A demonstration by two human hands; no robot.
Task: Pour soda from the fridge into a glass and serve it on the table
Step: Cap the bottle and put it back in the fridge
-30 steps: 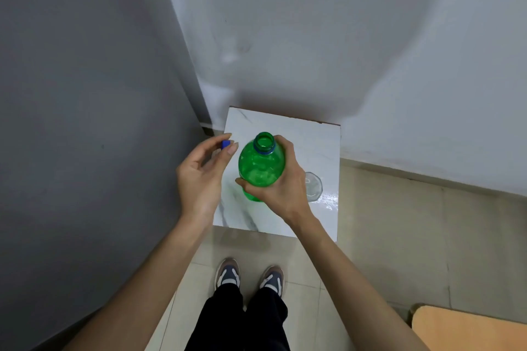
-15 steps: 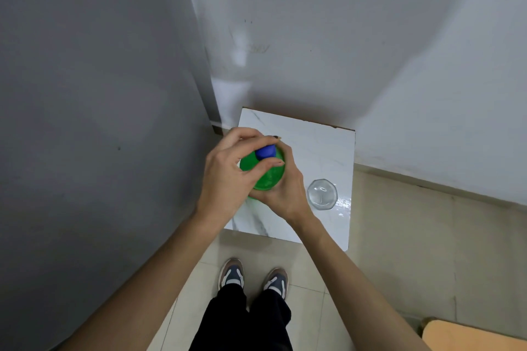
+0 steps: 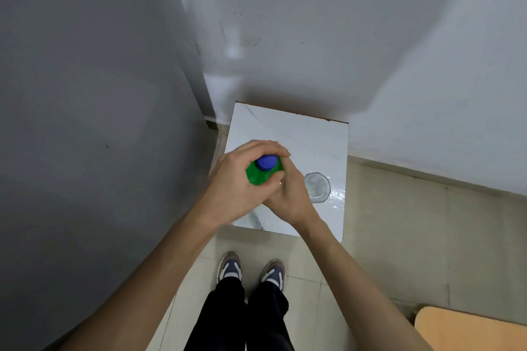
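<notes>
Left hand pinches the cap, right hand grips the bottle. Fetching looks done; glass stands just beside on the table, its fill unclear.

A second earlier the left hand had held the blue plastic cap just beside the open mouth of the green plastic bottle. It then brought the cap over the neck, and by now the cap sat on the bottle's mouth with that hand's fingers and thumb curled around it. The left hand had also come to touch the right hand, and the clear faceted glass, half hidden behind the right hand before, showed whole just beside it.
</notes>
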